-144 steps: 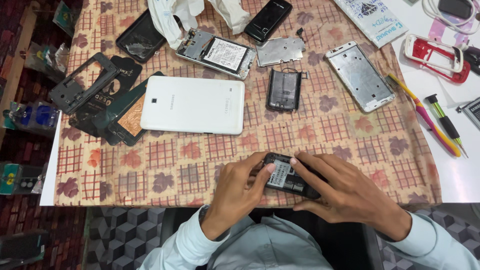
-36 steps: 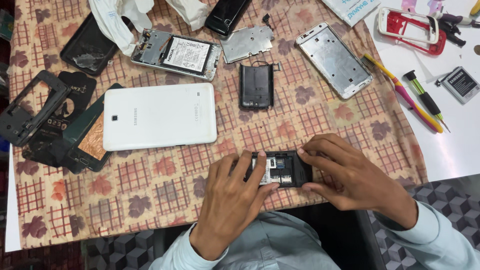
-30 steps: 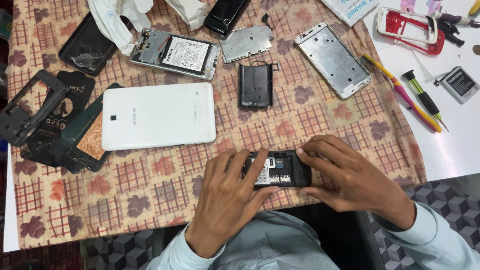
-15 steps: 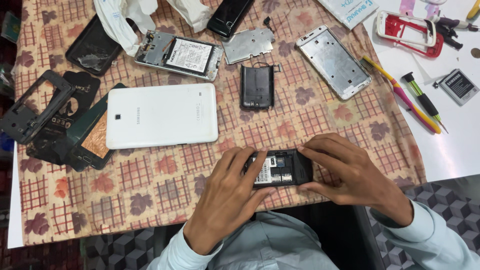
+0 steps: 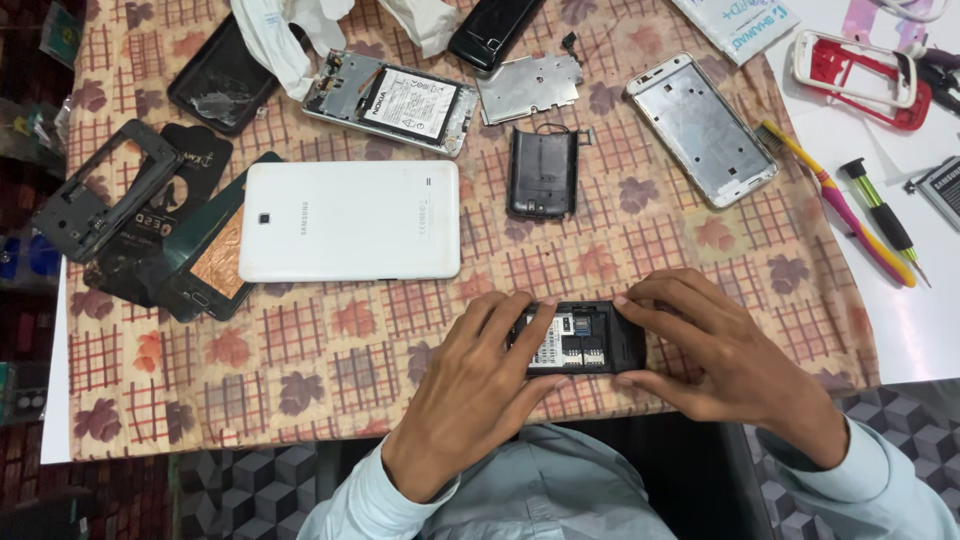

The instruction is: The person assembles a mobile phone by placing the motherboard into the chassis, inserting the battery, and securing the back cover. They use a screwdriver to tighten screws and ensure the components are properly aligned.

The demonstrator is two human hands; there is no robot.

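Open-backed black phone [image 5: 578, 338] now sits further right than a second ago, left hand [image 5: 470, 395] and right hand [image 5: 715, 360] both keeping their grip clamped on it, bay exposed.

White tablet [image 5: 349, 221] face down on checked floral cloth [image 5: 300, 370]; opened phone with battery showing [image 5: 392, 101] above it; black back cover [image 5: 542, 172] to its right; silver phone frame [image 5: 702, 129] farther right; red-and-white frame [image 5: 858, 78], toothbrush [image 5: 835, 203] and screwdriver [image 5: 882, 217] on white surface [image 5: 925, 330]; black frames [image 5: 105, 206] stacked at left.
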